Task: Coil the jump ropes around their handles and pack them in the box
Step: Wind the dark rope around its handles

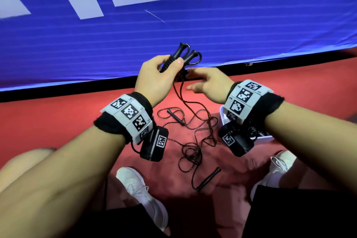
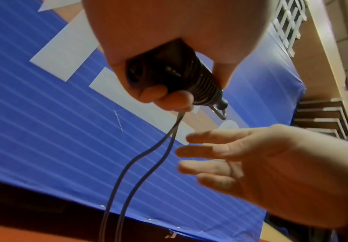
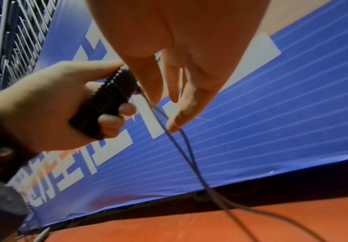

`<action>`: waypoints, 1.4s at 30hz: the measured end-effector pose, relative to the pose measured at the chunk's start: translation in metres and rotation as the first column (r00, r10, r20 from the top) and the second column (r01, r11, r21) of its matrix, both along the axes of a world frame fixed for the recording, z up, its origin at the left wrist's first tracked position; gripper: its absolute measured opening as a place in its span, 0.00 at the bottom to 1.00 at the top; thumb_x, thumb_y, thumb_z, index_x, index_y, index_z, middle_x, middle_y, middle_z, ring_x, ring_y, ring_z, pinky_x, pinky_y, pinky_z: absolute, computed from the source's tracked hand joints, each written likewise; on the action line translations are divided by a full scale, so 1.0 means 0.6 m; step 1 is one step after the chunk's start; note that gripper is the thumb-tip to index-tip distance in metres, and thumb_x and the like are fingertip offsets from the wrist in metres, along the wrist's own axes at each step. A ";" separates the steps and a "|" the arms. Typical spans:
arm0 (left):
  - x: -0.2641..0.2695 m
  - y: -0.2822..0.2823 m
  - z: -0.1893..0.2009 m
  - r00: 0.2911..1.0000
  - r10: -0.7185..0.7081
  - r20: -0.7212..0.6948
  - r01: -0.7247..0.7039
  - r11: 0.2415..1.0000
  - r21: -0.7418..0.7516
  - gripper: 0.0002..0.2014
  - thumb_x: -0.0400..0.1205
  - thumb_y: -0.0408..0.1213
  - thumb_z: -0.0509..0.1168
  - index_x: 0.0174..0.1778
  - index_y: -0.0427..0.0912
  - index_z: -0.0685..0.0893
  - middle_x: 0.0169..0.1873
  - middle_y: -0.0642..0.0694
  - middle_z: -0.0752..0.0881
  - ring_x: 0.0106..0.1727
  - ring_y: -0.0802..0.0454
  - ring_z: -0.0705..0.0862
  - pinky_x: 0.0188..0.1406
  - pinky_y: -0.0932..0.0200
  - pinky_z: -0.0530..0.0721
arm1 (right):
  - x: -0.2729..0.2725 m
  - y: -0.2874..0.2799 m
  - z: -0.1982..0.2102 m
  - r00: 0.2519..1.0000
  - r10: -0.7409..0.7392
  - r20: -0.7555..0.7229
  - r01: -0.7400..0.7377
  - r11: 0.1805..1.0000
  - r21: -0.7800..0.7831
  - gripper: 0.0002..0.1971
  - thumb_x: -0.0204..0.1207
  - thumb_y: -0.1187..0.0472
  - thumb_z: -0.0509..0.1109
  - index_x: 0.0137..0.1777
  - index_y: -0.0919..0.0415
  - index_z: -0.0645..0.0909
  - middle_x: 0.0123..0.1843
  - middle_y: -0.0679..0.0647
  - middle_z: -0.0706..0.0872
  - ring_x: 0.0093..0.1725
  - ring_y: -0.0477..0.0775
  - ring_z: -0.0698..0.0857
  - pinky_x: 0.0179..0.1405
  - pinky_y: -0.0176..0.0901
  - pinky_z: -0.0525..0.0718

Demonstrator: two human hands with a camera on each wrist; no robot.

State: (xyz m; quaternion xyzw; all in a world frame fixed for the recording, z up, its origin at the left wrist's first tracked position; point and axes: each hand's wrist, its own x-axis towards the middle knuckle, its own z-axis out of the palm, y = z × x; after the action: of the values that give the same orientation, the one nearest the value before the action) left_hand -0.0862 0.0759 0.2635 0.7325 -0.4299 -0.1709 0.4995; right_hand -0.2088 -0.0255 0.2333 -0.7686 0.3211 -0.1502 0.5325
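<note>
Left hand (image 1: 154,75) clenched round two black handles (image 1: 179,56) held together, rope turns already wound on them, two strands of rope (image 2: 131,163) hanging from the fist to the red floor (image 1: 67,118). Right hand (image 1: 207,84) just right of the handles, fingers (image 3: 175,121) straight and loose, tips touching the strands, gripping nothing. Second rope loose on floor nearer, two more handles (image 1: 209,178) counted; white box (image 1: 264,138) at right, partly hidden; blue banner (image 1: 193,31) behind, large white characters unreadable.
</note>
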 end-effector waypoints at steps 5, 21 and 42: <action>-0.019 0.002 0.015 0.985 -0.154 -0.080 0.156 0.988 0.019 0.17 0.86 0.43 0.62 0.34 0.38 0.81 0.22 0.46 0.79 0.18 0.54 0.75 0.21 0.69 0.69 | 0.013 0.016 -0.010 0.985 0.139 0.103 -0.139 0.990 -0.010 0.12 0.70 0.70 0.72 0.53 0.59 0.82 0.51 0.55 0.86 0.55 0.52 0.83 0.66 0.50 0.77; 0.052 0.005 -0.012 0.965 0.018 0.261 -0.051 0.992 0.116 0.15 0.80 0.54 0.64 0.62 0.58 0.78 0.41 0.60 0.83 0.47 0.52 0.81 0.50 0.56 0.78 | -0.008 0.045 0.044 0.992 -0.005 -0.126 -0.036 0.945 -0.324 0.14 0.83 0.55 0.59 0.39 0.57 0.81 0.25 0.45 0.71 0.26 0.44 0.70 0.29 0.35 0.67; 0.041 -0.001 -0.025 0.923 -0.128 0.362 -0.003 0.940 0.340 0.15 0.86 0.51 0.58 0.63 0.48 0.72 0.37 0.51 0.80 0.43 0.42 0.78 0.41 0.54 0.69 | -0.043 0.023 0.077 0.981 -0.063 -0.185 -0.032 0.884 -0.466 0.16 0.81 0.52 0.62 0.44 0.63 0.85 0.41 0.59 0.87 0.40 0.58 0.80 0.39 0.44 0.74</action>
State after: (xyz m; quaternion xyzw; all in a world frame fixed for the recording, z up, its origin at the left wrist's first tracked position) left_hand -0.0615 0.0752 0.2487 0.8111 -0.5065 -0.1129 0.2698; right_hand -0.2345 -0.0117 0.2794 -0.8824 0.3323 -0.1512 0.2967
